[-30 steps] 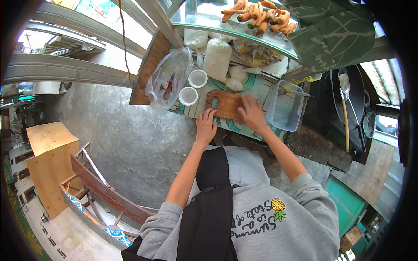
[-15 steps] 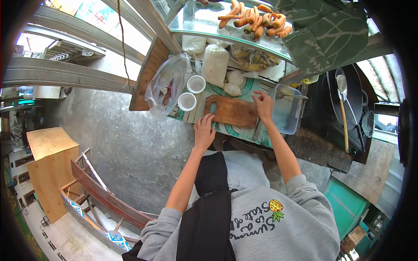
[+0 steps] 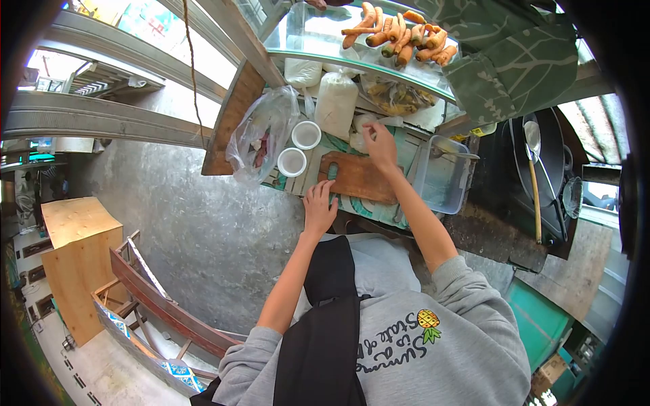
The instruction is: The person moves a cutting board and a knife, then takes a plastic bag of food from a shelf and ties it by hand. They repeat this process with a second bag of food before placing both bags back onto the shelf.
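Observation:
A wooden cutting board (image 3: pixel 359 179) lies on the green-patterned table. At its lower left edge, by the handle hole, rests my left hand (image 3: pixel 319 206), its fingers spread. My right hand (image 3: pixel 380 145) is over the board's far edge, beside small knotted bags (image 3: pixel 359 141); its fingers are bent and anything between the fingertips is too small to make out. Two white cups (image 3: pixel 306 135) (image 3: pixel 292 162) and a clear plastic bag (image 3: pixel 261 142) stand left of the board. To the right is a clear plastic tub (image 3: pixel 441 176) with a utensil across it.
Behind the table are a bag of white powder (image 3: pixel 336 105) and a glass shelf holding several carrots (image 3: pixel 399 37). A dark wok (image 3: pixel 542 149) with a ladle and strainer is at the right. A wooden bench (image 3: pixel 169 308) stands at the lower left.
My right hand has moved left and away from me, from the board's right end to the small bags. My left hand has hardly moved.

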Demonstrator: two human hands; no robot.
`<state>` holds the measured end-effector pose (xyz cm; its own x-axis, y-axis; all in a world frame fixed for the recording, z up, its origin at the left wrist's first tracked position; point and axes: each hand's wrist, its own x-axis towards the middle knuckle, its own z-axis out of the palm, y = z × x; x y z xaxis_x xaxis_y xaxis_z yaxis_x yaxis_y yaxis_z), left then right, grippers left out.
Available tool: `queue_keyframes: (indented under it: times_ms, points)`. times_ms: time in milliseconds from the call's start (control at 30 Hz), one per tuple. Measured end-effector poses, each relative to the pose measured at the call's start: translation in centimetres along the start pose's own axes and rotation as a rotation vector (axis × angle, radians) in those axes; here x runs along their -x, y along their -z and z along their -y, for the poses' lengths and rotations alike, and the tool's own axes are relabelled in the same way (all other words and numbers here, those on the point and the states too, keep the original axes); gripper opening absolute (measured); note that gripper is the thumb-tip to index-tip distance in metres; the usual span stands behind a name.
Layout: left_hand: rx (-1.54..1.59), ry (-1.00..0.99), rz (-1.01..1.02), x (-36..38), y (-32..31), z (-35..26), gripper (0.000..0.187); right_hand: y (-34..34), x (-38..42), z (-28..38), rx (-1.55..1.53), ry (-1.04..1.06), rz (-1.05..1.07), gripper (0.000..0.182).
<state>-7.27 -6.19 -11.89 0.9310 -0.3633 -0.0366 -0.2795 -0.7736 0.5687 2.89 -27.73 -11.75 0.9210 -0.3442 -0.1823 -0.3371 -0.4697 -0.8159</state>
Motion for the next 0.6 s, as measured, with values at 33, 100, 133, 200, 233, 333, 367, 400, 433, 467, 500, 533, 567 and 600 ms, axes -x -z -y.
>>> queue_keyframes:
  times_ms: [33, 100, 133, 200, 233, 333, 367, 400, 433, 467, 500, 533, 567, 600]
  points:
    - [0.032, 0.004, -0.018, -0.2, 0.2, -0.3, 0.048, -0.5, -0.1, 0.9, -0.031, 0.039, -0.048, 0.038]
    - [0.078, -0.012, -0.023, -0.9, 0.7, -1.0, 0.047, -1.7, -1.4, 2.6, -0.038, 0.086, -0.085, 0.038]
    - [0.122, -0.035, -0.028, -1.3, 0.9, -1.2, 0.046, -2.3, -2.4, 3.4, -0.05, 0.134, -0.128, 0.039]
    - [0.135, -0.062, -0.041, -1.9, 1.2, -1.6, 0.046, -3.3, -4.1, 5.1, 0.0, 0.115, -0.22, 0.044]
    - [0.151, -0.094, -0.055, -2.1, 1.3, -1.8, 0.045, -3.7, -4.6, 5.8, 0.054, 0.096, -0.317, 0.05]
    - [0.17, -0.091, -0.066, -2.3, 2.2, -2.6, 0.045, -6.0, -5.1, 7.3, 0.023, 0.033, -0.425, 0.066]
    - [0.169, -0.089, -0.072, -2.5, 2.6, -2.8, 0.045, -6.3, -5.5, 7.4, 0.022, 0.039, -0.423, 0.066]
    - [0.177, -0.095, -0.074, -2.5, 2.9, -2.8, 0.044, -6.7, -5.7, 7.7, -0.045, -0.019, -0.422, 0.071]
    - [0.185, -0.098, -0.073, -2.3, 3.2, -2.8, 0.044, -7.1, -5.7, 7.8, -0.111, -0.08, -0.417, 0.076]
    - [0.184, -0.086, -0.071, -2.2, 3.4, -2.7, 0.044, -7.2, -5.9, 7.7, -0.109, -0.084, -0.405, 0.076]
    - [0.187, -0.093, -0.08, -2.2, 3.6, -2.5, 0.044, -6.9, -6.1, 7.4, -0.118, -0.066, -0.399, 0.08]
    - [0.19, -0.104, -0.09, -2.1, 3.8, -2.4, 0.044, -6.7, -6.0, 7.2, -0.126, -0.046, -0.396, 0.084]
    - [0.191, -0.1, -0.092, -2.0, 4.1, -2.3, 0.044, -6.8, -5.7, 7.1, -0.124, -0.045, -0.392, 0.084]
    - [0.211, -0.095, -0.104, -2.1, 4.3, -2.2, 0.043, -6.9, -5.3, 7.0, -0.136, 0.046, -0.438, 0.083]
